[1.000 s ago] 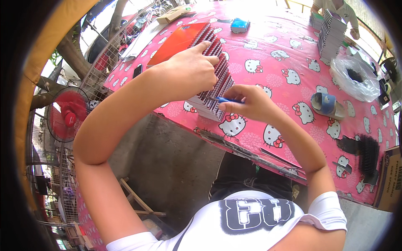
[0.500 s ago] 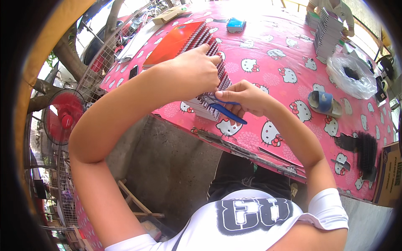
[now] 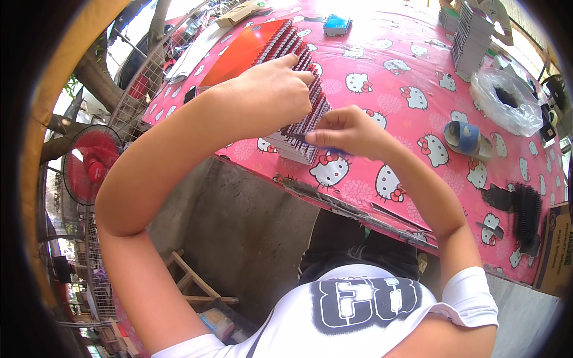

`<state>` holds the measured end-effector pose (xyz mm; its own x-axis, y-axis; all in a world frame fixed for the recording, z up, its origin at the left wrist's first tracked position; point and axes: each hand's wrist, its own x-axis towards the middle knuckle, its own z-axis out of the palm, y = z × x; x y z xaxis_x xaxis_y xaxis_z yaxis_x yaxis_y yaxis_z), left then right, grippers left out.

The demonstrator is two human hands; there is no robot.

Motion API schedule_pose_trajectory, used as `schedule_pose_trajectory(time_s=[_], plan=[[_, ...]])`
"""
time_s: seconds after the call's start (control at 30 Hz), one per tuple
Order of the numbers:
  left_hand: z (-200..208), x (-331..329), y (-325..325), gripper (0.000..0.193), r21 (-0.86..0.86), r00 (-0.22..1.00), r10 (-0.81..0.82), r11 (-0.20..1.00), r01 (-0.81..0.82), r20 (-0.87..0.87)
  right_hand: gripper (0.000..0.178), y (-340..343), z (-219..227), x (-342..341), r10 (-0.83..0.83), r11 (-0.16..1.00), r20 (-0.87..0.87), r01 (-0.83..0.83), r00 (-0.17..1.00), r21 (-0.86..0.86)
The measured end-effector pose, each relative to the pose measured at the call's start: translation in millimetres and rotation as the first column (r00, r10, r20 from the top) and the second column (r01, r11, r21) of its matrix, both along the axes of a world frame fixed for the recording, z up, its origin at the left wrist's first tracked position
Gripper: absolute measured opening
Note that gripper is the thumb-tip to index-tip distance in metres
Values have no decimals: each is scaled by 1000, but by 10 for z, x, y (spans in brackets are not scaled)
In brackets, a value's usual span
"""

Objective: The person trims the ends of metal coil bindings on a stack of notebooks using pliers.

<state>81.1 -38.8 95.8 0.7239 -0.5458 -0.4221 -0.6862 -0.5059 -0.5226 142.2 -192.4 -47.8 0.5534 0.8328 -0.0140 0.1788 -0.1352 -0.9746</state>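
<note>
A stack of spiral-bound notebooks [image 3: 248, 46] with an orange top cover leans in a stagger on the pink table, its wire-bound edges facing right. My left hand [image 3: 277, 90] is closed over the bound edge, index finger and another finger bent across the coils; its thumb is hidden. Close beside it, at the stack's near corner, my right hand [image 3: 353, 130] is closed on blue-handled pliers [image 3: 339, 151]. Only a bit of the handle shows beneath the fingers, and the pliers' jaws are hard to make out against the coils.
Farther off lie small blue notebooks [image 3: 338, 25]. At the right stand a tall notebook stack [image 3: 470, 45], a clear plastic bag [image 3: 516, 110] with black contents, a blue-and-tan roll [image 3: 464, 138], black coils [image 3: 525, 215] and a cardboard box [image 3: 556, 247]. Another person [image 3: 498, 21] is across the table.
My right hand has turned over the pliers, so the blue handles that showed clearly are now mostly covered. The left hand stays on the notebooks. The view has shifted slightly.
</note>
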Motion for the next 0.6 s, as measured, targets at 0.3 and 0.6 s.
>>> schedule_pose_trajectory(time_s=[0.3,0.6], plan=[[-142,67,-62,17,126,995,49,991,-38,-83,45,-93,-190,-110,-250,965,655,127,713,229],[-148,100,-107,23,174,986,129,979,-109,-105,40,-65,-45,30,6,998,-1,-6,1000,-58]])
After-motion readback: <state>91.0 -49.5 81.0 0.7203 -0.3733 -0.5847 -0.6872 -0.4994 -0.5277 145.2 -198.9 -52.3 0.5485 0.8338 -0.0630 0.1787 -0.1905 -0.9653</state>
